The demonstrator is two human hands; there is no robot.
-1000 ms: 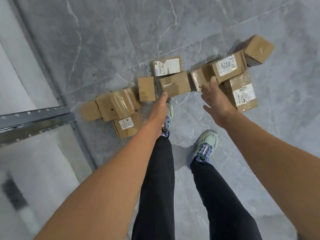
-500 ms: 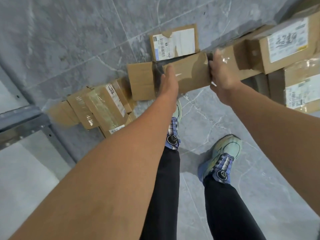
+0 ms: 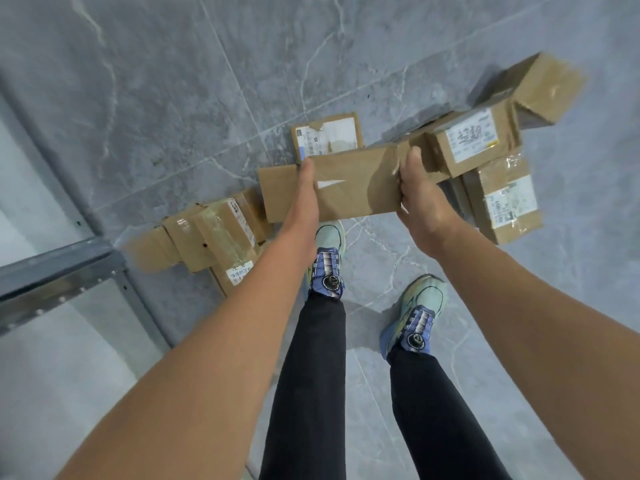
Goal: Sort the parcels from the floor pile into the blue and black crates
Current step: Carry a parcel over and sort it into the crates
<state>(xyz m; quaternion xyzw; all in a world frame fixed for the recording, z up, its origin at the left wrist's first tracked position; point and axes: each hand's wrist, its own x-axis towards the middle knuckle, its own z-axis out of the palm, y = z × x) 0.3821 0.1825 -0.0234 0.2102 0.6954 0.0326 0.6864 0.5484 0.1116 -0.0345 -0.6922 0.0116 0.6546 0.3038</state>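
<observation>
Cardboard parcel (image 3: 356, 187), plain brown, sits mid-frame between both hands, among the floor pile (image 3: 214, 233) that runs from lower left to upper right. Right hand (image 3: 415, 199) clasps its right end, thumb on top. Left hand (image 3: 304, 188) presses the left end; whether its fingers curl under cannot be told. Neither crate is in view. Recommendation: keep even inward pressure, lift level, and clear the neighbouring labelled box (image 3: 472, 140) before turning.
</observation>
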